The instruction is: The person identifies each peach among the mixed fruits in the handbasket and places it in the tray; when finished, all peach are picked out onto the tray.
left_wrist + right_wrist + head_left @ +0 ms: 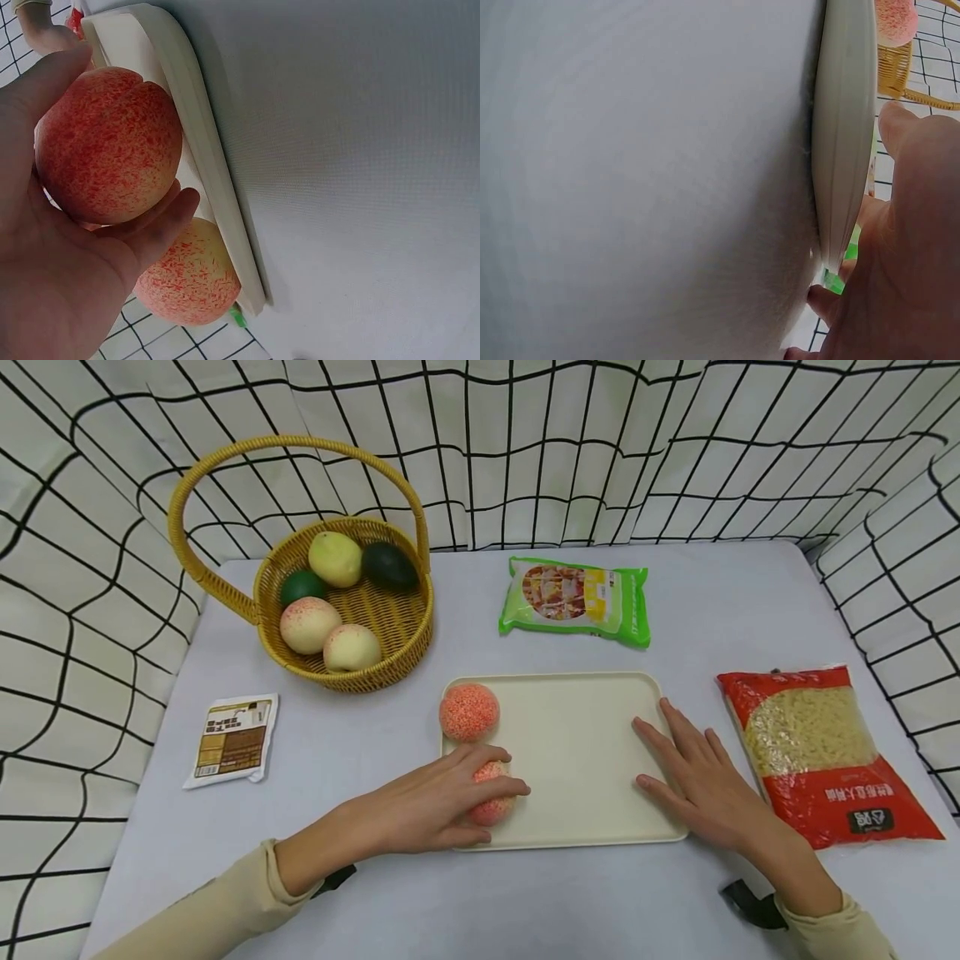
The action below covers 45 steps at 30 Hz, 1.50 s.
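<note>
A cream tray (577, 752) lies at the middle of the table. My left hand (435, 802) grips a red-and-yellow peach (109, 146) by the tray's left side, fingers curled over it. A second peach (469, 712) sits just behind it in the tray's far left corner; the left wrist view shows it beyond my fingers. My right hand (701, 781) rests at the tray's right edge with its fingers spread and holds nothing. From the right wrist, the tray's outer wall shows beside that hand.
A wicker basket (408, 652) with several fruits stands at the back left. A green food packet (573, 600) lies behind the tray, a red pasta bag (825, 760) to the right and a small white-and-brown packet (234, 739) to the left. Black netting (510, 460) surrounds the table.
</note>
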Each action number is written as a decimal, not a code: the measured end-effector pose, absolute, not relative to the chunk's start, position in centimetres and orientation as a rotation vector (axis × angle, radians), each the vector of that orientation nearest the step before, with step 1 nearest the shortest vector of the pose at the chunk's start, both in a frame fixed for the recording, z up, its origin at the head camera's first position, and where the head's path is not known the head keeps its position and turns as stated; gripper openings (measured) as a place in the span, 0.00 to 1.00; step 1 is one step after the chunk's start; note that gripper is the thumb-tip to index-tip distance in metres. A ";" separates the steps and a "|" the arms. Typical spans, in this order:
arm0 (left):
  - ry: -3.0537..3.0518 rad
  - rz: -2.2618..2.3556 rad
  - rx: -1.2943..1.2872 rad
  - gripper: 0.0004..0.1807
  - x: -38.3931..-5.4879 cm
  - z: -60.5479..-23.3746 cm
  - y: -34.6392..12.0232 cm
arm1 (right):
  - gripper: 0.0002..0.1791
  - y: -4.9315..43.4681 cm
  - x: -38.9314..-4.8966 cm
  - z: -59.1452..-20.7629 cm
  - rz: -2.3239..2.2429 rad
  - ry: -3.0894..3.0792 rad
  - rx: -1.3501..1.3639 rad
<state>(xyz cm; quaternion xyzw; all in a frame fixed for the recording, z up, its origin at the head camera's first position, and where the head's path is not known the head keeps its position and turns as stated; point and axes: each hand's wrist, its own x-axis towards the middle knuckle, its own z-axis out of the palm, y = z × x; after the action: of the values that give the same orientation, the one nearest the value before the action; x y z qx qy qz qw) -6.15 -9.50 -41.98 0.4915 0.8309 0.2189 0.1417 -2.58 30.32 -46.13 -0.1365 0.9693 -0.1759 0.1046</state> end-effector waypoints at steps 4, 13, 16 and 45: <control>2.392 0.629 1.393 0.39 -6.1 -41.8 -9.6 | 0.46 30.1 -2.7 -46.0 -0.508 2.853 -0.400; 2.383 0.640 1.375 0.44 -6.1 -41.5 -9.7 | 0.45 29.7 -2.9 -46.1 -0.516 2.846 -0.413; 2.384 0.627 1.369 0.45 -6.0 -41.2 -9.7 | 0.46 29.6 -2.9 -46.1 -0.515 2.848 -0.417; 2.812 0.611 0.893 0.34 -14.4 -30.4 -17.2 | 0.48 29.9 -2.4 -45.9 -0.530 2.819 -0.381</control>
<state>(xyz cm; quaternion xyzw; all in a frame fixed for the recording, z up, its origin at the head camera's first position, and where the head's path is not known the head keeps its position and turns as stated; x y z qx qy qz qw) -14.35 -17.18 -30.37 0.2959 0.9313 0.2024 0.0640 -2.35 29.93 -45.88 -0.1308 0.9667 -0.1818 0.1238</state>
